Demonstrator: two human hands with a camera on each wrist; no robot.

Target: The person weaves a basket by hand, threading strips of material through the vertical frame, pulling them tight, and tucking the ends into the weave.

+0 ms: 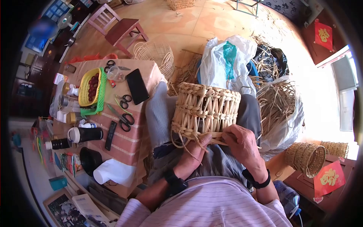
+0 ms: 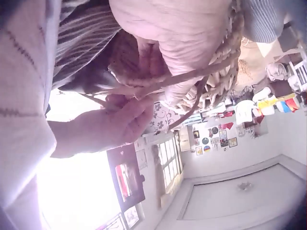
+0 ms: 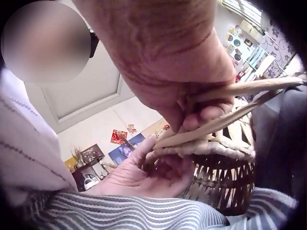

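A woven straw basket with an openwork side rests on the person's lap, between the knees. At its near rim the left hand grips the edge, thumb laid over the top and fingers curled inside. The right hand, just to the right, pinches a pale straw strand with bent fingers. In the right wrist view this strand doubles back toward the rim beside the left thumb. Loose strand ends hang over the left hand. Part of the right fingertips is hidden behind the strand in the right wrist view.
To the left, a table holds scissors, a phone, a yellow basket of dark red fruit and several bottles. Plastic bags and bundled straw stand ahead and right. Finished-looking woven baskets lie at right.
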